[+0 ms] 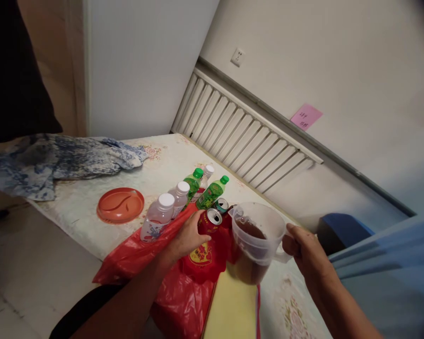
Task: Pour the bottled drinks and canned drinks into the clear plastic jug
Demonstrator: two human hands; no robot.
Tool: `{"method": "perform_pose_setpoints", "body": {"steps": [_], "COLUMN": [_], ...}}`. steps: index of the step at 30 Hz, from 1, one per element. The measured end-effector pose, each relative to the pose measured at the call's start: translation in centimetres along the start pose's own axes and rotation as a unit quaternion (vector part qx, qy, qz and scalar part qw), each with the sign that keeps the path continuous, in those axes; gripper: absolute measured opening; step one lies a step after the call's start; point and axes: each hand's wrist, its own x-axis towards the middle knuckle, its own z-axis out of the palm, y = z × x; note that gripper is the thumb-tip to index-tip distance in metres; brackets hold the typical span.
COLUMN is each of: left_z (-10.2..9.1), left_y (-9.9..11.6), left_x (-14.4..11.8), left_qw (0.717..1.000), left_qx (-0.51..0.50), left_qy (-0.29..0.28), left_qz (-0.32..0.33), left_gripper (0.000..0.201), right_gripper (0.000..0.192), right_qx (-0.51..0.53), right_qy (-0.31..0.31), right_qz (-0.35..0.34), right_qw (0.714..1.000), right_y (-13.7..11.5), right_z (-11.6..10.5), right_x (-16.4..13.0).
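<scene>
My left hand (188, 236) is closed around an opened red drink can (212, 219), its thumb on the near side and its other fingers mostly hidden. A second, dark-topped open can (221, 205) stands just behind. My right hand (305, 247) grips the handle of a clear plastic measuring jug (265, 242), which is partly filled with brown liquid and has bubbles on top. The jug is to the right of the red can, over the end of a yellow sheet or pad (235, 301). Beneath my left hand lies a red plastic bag (185, 296) with a yellow print.
White-capped bottles (158, 219) and green-capped bottles (212, 192) stand beyond the bag. An orange divided dish (120, 205) and a blue-patterned cloth (88, 157) lie on the left of the floral tablecloth (169, 148). A white radiator (240, 125) runs along the wall behind.
</scene>
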Motion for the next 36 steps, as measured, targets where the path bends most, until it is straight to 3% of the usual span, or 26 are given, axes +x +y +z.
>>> {"method": "perform_pose_setpoints", "body": {"steps": [7,12,24,36], "left_z": [-0.1,-0.1,-0.4,-0.6], "left_y": [0.1,-0.3,-1.3,-1.0], "left_x": [0.3,0.5,1.3,1.2], "left_qw": [0.999,0.997,0.99,0.993], "left_qx": [0.015,0.031,0.042,0.032], "left_qy": [0.037,0.066,0.136,0.114], "left_qz": [-0.007,0.022,0.015,0.002], "left_gripper": [0.072,0.075,0.076,0.078], "right_gripper": [0.045,0.037,0.038,0.038], "right_qx": [0.141,0.214,0.259,0.249], "right_qy": [0.049,0.042,0.046,0.057], "right_qz": [-0.017,-0.009,-0.012,-0.014], "right_qw": [0.989,0.976,0.965,0.967], "right_y": [0.4,1.4,4.0,6.2], "right_z": [1.8,3.9,8.4,9.2], "right_x": [-0.8,-1.0,-1.4,-1.7]}}
